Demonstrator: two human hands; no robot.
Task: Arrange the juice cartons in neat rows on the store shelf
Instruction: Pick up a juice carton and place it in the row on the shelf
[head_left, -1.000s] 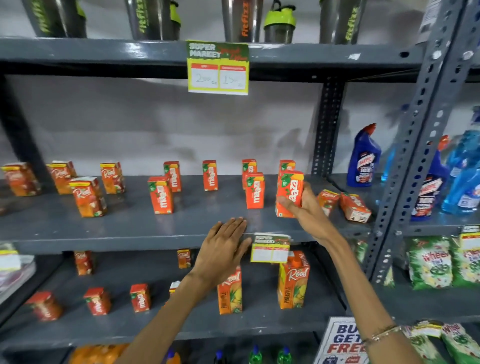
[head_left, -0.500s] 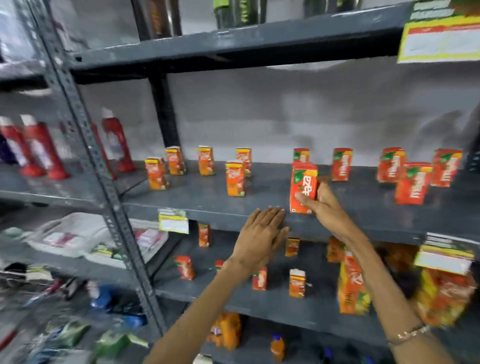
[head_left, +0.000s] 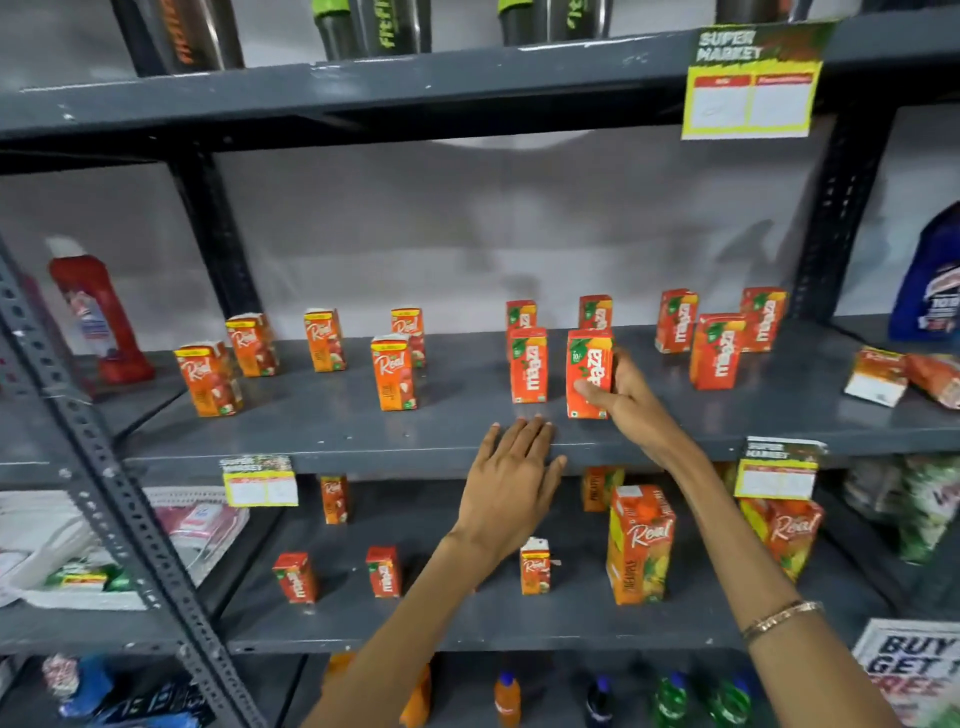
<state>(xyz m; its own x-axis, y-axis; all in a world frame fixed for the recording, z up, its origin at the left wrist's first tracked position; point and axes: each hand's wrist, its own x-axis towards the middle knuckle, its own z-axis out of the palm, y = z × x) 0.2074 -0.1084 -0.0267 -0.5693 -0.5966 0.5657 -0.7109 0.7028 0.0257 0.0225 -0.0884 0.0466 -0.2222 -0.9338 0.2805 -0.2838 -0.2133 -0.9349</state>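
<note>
My right hand (head_left: 626, 400) grips a small orange Maaza carton (head_left: 588, 371) standing on the grey middle shelf (head_left: 363, 431), right of another upright Maaza carton (head_left: 528, 365). Behind them runs a back row of Maaza cartons (head_left: 675, 320), with one more (head_left: 717, 358) in front at the right. Several Real cartons (head_left: 393, 372) stand on the shelf's left half. My left hand (head_left: 511, 480) lies flat on the shelf's front edge, fingers apart, holding nothing.
Two cartons (head_left: 878, 376) lie tipped over at the shelf's right end. The lower shelf holds small cartons (head_left: 383, 571) and tall Real cartons (head_left: 640, 545). A red bottle (head_left: 98, 312) stands left, a blue bottle (head_left: 930, 280) right. Price tags (head_left: 776, 470) hang on the shelf edges.
The view swung left, then back toward the right. My right hand has carried the Maaza carton leftward to stand beside another front-row carton. My left hand stays on the shelf edge.
</note>
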